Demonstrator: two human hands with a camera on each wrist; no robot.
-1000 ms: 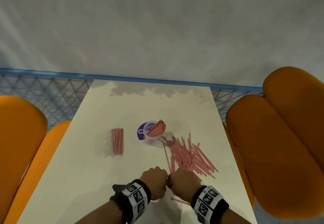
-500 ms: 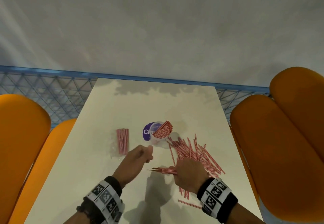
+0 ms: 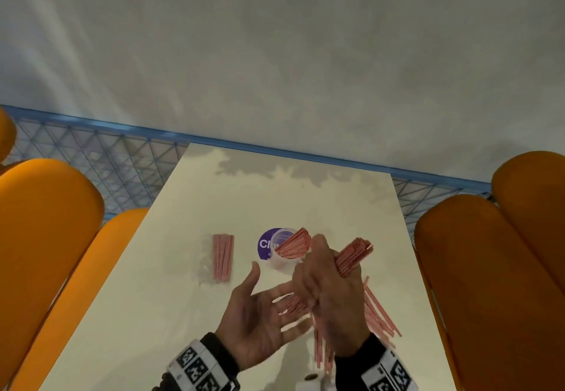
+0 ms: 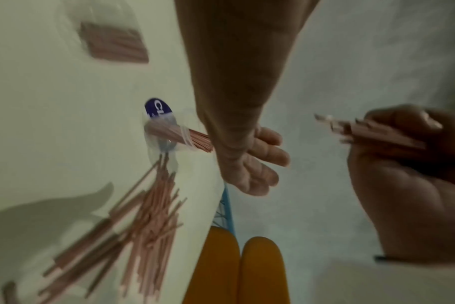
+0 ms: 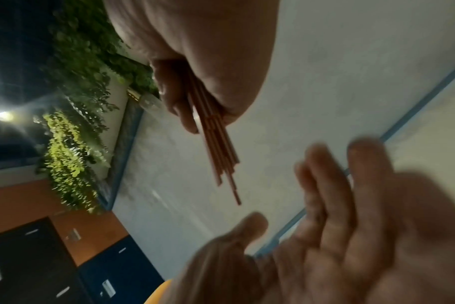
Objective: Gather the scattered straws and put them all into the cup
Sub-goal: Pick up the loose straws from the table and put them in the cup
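Note:
My right hand (image 3: 330,293) grips a bundle of pink straws (image 3: 353,256) lifted off the table, tilted up to the right, just right of the cup. The clear cup (image 3: 281,260) with a purple label stands mid-table and holds several straws (image 3: 295,242) leaning right. My left hand (image 3: 260,314) is palm up with fingers spread beside the right hand, holding nothing. Loose straws (image 3: 379,314) lie scattered on the white table (image 3: 153,314) under and right of my hands. In the right wrist view the bundle (image 5: 216,144) sticks out of my curled fingers (image 5: 174,98).
A flat pack of straws in clear wrap (image 3: 222,257) lies left of the cup. Orange seat backs (image 3: 46,237) flank the table on the left and on the right (image 3: 489,283). A blue mesh rail (image 3: 122,158) runs behind the far edge.
My right hand has lifted the gathered straws off the table and turned them up toward the cup. My left hand came back from near the cup and opened palm up.

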